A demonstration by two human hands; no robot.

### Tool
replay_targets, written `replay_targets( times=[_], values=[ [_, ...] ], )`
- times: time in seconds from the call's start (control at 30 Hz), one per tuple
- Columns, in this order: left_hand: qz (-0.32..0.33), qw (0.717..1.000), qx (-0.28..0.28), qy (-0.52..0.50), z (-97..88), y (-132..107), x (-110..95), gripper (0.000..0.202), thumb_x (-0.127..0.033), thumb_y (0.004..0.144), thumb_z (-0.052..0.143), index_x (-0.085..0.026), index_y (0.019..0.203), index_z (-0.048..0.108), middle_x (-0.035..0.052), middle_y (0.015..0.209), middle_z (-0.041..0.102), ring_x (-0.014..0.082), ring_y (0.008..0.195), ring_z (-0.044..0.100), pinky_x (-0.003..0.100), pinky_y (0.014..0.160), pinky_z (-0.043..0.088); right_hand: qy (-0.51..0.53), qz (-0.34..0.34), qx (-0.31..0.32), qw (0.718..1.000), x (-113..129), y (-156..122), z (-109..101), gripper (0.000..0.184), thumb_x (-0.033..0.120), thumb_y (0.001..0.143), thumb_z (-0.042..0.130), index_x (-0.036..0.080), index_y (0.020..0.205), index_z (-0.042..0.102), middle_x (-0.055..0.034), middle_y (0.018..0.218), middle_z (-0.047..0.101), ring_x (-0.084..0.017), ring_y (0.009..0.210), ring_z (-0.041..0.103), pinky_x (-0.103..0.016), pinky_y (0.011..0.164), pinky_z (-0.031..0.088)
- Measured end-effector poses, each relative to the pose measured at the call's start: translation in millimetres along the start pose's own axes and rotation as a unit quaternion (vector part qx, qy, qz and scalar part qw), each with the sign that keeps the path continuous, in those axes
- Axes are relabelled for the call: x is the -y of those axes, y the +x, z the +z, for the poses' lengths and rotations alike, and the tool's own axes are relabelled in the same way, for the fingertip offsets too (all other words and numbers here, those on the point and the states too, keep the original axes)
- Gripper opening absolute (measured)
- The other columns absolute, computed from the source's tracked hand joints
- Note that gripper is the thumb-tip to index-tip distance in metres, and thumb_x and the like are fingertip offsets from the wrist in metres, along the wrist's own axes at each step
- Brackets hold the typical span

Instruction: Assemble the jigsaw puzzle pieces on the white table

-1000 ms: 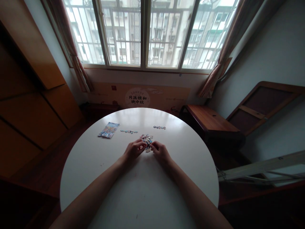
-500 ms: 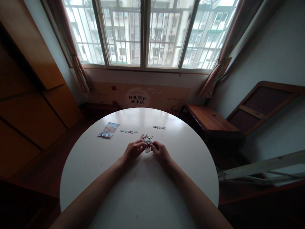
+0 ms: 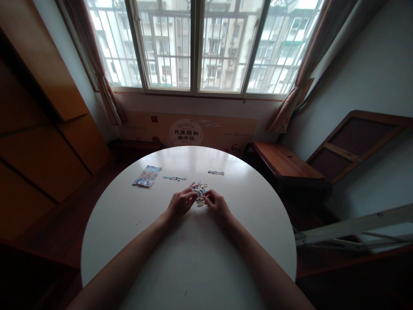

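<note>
A small heap of jigsaw puzzle pieces (image 3: 199, 187) lies on the white round table (image 3: 190, 258), between my two hands. My left hand (image 3: 183, 201) is at the heap's left edge, thumb and fingers pinched together; whatever is in the pinch is too small to make out. At the right edge, my right hand (image 3: 214, 201) has its fingertips closed over the pieces, and what they hold is hidden. Behind the heap lie a joined strip of puzzle pieces (image 3: 174, 178) to the left and a shorter strip (image 3: 216, 172) to the right.
A colourful printed picture sheet (image 3: 147, 176) rests on the table's left side. Beyond the table stand a low wooden bench (image 3: 284, 159) at the right and a barred window (image 3: 193, 47) with curtains. Wooden cabinets (image 3: 58, 155) fill the left.
Both hands have shifted very slightly, and the gap between their fingertips is a little wider. The strips and the picture sheet stay where they were.
</note>
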State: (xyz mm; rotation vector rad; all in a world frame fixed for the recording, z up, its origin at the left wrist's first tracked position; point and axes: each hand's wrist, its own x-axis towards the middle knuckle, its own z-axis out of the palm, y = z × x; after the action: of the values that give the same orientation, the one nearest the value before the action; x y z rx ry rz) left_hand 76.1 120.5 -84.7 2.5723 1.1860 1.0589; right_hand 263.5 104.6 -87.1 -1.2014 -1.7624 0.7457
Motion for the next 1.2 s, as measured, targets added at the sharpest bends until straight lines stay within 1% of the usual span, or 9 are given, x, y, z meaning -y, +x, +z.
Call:
replay_targets(
  times=[0.1,0.23,0.4,0.7,0.87,1.2],
  values=[
    [-0.016,1.0,-0.004,-0.011,1.5,-0.5,1.2,0.021,-0.029,0.088,0.049,-0.018,0.082,0.066,0.0015,0.079,0.061,0.0064,0.058,0.052,0.017,0.057,0.039,-0.002,-0.006,0.002,1.0,-1.4,0.2,0.5,0.02,0.034,0.082,0.052,0.016,0.085,0.059,-0.0006,0.063,0.061,-0.012,0.055,0.051,-0.022,0.055,0.039],
    [-0.016,1.0,0.001,-0.006,2.3,-0.8,1.9,0.021,-0.029,0.088,0.049,-0.019,0.083,0.066,0.0011,0.079,0.061,0.0058,0.056,0.051,0.017,0.055,0.037,-0.002,-0.01,-0.001,1.0,-2.2,0.5,1.1,0.021,0.034,0.082,0.052,0.015,0.083,0.06,-0.0008,0.062,0.061,-0.012,0.055,0.051,-0.022,0.056,0.039],
    [-0.013,1.0,-0.005,0.0,0.9,-0.5,1.2,0.02,-0.028,0.088,0.049,-0.019,0.083,0.066,0.0012,0.08,0.062,0.0058,0.057,0.052,0.017,0.056,0.037,0.003,-0.003,0.0,1.0,-1.6,0.8,0.7,0.023,0.035,0.083,0.05,0.015,0.081,0.06,-0.0009,0.063,0.06,-0.012,0.056,0.053,-0.022,0.056,0.04],
    [0.018,1.0,-0.015,0.005,-4.0,0.4,-1.9,0.023,-0.03,0.089,0.047,-0.02,0.083,0.067,0.0008,0.075,0.062,0.0064,0.057,0.052,0.017,0.056,0.037,-0.021,0.004,0.009,1.0,2.0,-1.1,0.8,0.022,0.033,0.084,0.046,0.017,0.074,0.057,-0.0004,0.062,0.059,-0.012,0.056,0.051,-0.023,0.056,0.039],
    [0.021,1.0,-0.019,0.003,-3.4,0.2,-1.1,0.024,-0.03,0.09,0.047,-0.02,0.083,0.068,0.0006,0.074,0.062,0.0061,0.058,0.053,0.017,0.056,0.037,-0.025,-0.003,0.016,1.0,2.8,-1.4,0.1,0.021,0.033,0.084,0.047,0.017,0.077,0.058,-0.0009,0.064,0.06,-0.013,0.058,0.052,-0.023,0.058,0.039],
    [0.017,1.0,-0.018,-0.001,-3.7,0.0,-1.2,0.024,-0.031,0.089,0.047,-0.02,0.083,0.068,0.0006,0.073,0.062,0.0063,0.057,0.052,0.016,0.056,0.038,-0.02,0.003,0.022,1.0,3.2,0.0,-0.9,0.02,0.034,0.084,0.047,0.017,0.08,0.058,-0.0011,0.066,0.062,-0.013,0.058,0.053,-0.023,0.058,0.039]
  ],
)
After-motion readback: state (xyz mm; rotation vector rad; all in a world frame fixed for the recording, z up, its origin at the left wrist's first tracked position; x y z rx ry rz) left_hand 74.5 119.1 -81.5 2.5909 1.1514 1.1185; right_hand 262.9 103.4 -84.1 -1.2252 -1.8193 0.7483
